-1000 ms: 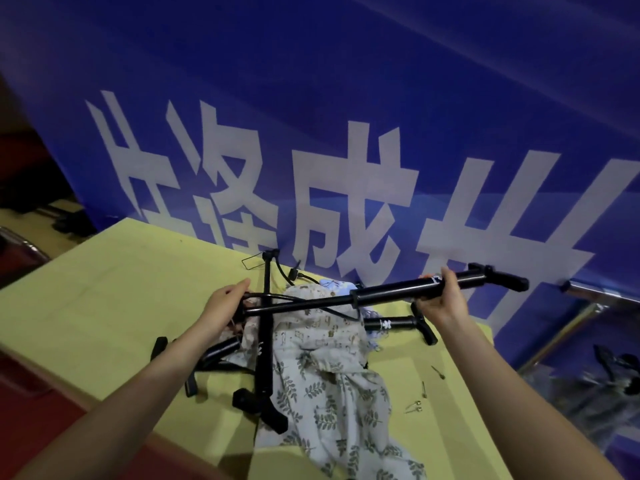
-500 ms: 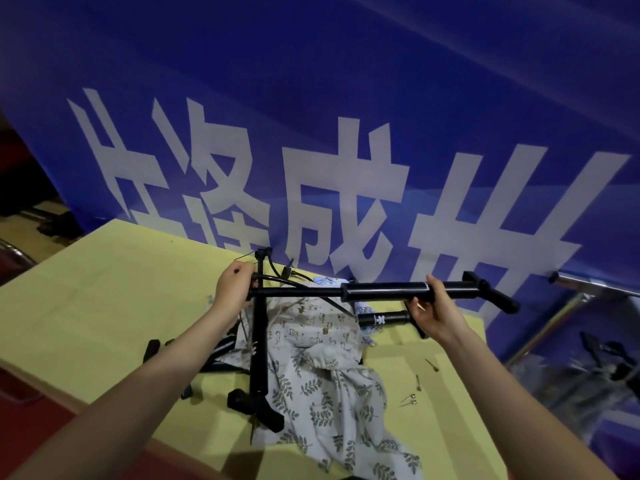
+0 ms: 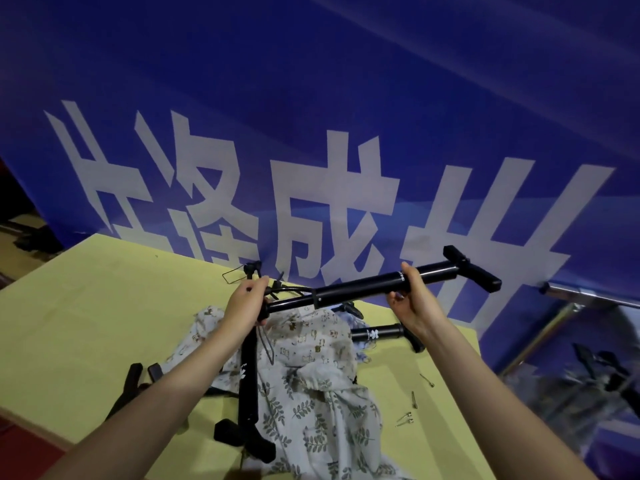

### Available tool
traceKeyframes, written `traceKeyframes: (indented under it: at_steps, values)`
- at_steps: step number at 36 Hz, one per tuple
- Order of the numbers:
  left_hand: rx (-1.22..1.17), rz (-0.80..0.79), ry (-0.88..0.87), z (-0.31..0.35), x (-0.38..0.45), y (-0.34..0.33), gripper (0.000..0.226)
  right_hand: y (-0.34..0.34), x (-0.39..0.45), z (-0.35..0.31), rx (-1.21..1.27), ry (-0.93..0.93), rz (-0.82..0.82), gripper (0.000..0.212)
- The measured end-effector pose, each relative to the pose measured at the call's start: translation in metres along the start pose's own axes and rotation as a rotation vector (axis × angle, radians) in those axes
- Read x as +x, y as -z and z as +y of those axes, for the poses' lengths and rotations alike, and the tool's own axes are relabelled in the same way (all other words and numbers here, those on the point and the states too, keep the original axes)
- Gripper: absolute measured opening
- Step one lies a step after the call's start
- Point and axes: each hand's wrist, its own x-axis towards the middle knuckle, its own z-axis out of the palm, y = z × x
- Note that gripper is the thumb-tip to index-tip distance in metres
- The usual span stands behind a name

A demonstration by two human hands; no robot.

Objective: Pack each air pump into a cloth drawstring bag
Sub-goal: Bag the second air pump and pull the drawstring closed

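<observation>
**Air pump held in both hands above the yellow table**

Yellow table [image 3: 86, 323] fills the lower left and centre of the frame, and behind it a blue banner [image 3: 346, 98] with large white characters covers the whole upper part. A metal rail [image 3: 588, 301] shows at the right edge.

Lifted above the table in mid-frame is a black air pump [image 3: 360, 292], tilted up toward the right, its T-handle [image 3: 471, 273] at upper right. The left hand [image 3: 247, 303] has its fingers curled round the thin end of the pump. The right hand [image 3: 414, 299] grips the barrel, fingers wrapped over the top and thumb below.

Below the hands, leaf-printed cloth drawstring bags [image 3: 311, 375] lie rumpled on the table. A second air pump [image 3: 249, 375] lies across them, running toward the bottom edge, and a third pump [image 3: 381, 332] lies right of centre. Small metal needle adapters [image 3: 414, 398] are scattered at lower right.
</observation>
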Motion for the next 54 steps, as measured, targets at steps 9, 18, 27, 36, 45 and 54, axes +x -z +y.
traceKeyframes:
  at_steps: [9,18,27,36,45,54]
  values:
    - [0.162,-0.046,-0.092,0.014,0.007,-0.019,0.033,-0.010,0.002,0.012,0.015,-0.019,-0.027,0.016]
    - [0.301,-0.167,-0.180,0.006,0.004,-0.030,0.032,-0.009,-0.004,0.021,-0.001,-0.042,-0.048,0.020]
    - [0.353,-0.727,0.114,0.004,-0.010,-0.024,0.045,0.005,-0.004,0.015,-0.135,-0.010,-0.171,0.013]
    - [-0.124,-1.103,0.266,0.008,-0.020,-0.068,0.065,-0.016,-0.021,0.027,-0.342,0.012,-0.322,0.020]
    - [-0.071,-1.068,0.059,-0.005,-0.021,-0.072,0.053,-0.008,-0.003,-0.009,-0.183,0.204,-0.192,0.040]
    - [-0.136,-0.915,-0.066,-0.010,-0.028,-0.070,0.045,-0.001,-0.003,-0.022,-0.255,0.253,-0.173,0.047]
